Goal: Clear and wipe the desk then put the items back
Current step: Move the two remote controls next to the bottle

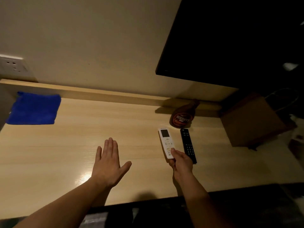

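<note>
White remote [166, 143] pinched at its near end by the right hand [181, 160], thumb on the buttons, fingers curled beneath. Lay just beside the black remote [188, 145] on the pale wood surface [131, 122]. Left hand [108, 163] spread flat and empty, palm down, fingers together, thumb splayed, forearm stretched forward. Blue cloth [33, 109] parked far left. Brown bottle [182, 116] behind the remotes, label blurred. Cardboard box [250, 122] lost in shadow.

The scene was dim and warm-toned. A glare patch sat on the surface [85, 176] near the front edge. The right side fell into deep shadow, softly blurred, and straight edges bowed from wide-angle distortion.
</note>
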Demonstrator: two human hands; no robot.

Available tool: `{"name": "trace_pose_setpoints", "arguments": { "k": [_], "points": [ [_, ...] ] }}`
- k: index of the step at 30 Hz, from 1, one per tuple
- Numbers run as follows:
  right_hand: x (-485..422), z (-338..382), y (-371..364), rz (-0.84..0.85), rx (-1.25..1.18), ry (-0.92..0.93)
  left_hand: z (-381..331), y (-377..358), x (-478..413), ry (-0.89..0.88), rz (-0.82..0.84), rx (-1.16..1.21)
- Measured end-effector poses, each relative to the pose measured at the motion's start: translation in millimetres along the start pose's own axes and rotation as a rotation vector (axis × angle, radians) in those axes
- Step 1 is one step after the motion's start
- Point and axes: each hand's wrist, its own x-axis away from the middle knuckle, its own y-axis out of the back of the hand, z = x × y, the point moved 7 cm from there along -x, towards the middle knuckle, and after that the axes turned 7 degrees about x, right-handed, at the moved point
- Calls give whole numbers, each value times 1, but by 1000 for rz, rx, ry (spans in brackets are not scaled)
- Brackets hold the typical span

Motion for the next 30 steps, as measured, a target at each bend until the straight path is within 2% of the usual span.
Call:
{"name": "trace_pose_setpoints", "arguments": {
  "k": [5,9,14,17,30],
  "points": [
    [-25,-8,30,-155,-38,-16,-21,-17,-12,-49,52,-65],
    [-40,-8,32,-244,34,8,-20,-18,-11,-61,11,-79],
    [-50,6,26,-402,360,45,-21,-17,-11,-71,-11,-104],
    [-53,11,18,-417,469,64,-20,-19,-12,-64,-4,-104],
    [-37,9,11,-527,565,155,-20,-17,-12,-64,20,-64]
  ]
}}
